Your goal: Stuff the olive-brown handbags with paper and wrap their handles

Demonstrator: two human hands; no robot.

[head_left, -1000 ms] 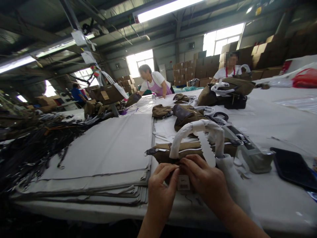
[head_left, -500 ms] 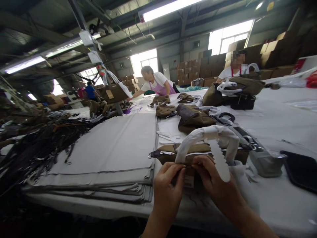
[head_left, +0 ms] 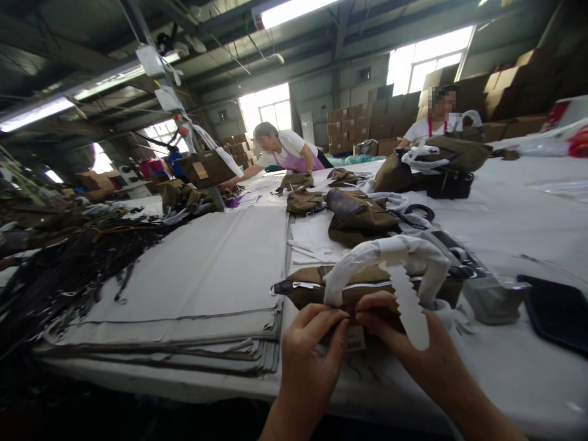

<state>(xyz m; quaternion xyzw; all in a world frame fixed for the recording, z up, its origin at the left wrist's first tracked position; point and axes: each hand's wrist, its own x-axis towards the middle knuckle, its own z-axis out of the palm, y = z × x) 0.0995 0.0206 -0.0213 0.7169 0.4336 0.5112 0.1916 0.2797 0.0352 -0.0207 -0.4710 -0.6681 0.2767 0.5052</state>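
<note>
An olive-brown handbag [head_left: 307,297] with a silver zipper and dark leather end tabs rests at the table's near edge. White wrapping covers its arched handle [head_left: 356,262], and a white strip with a toothed edge [head_left: 408,303] hangs from it. My left hand [head_left: 312,352] pinches at the bag's near side, just below the handle's left foot. Close beside it, fingertips nearly meeting, my right hand [head_left: 407,337] is also closed at the bag's near side, partly behind the strip. A small paper label [head_left: 355,339] shows beneath the fingers. The exact spot gripped is hidden.
Flat sheets [head_left: 220,263] are stacked at left, beside a heap of dark straps [head_left: 105,257]. More brown bags [head_left: 362,217] lie ahead. At right are a grey block [head_left: 496,300] and a black phone-like slab [head_left: 554,312]. Two people work across the table.
My fingertips have come closer together at the bag's near side, and the toothed strip hangs slightly lower. The view has shifted a little. The hands stay on the handbag.
</note>
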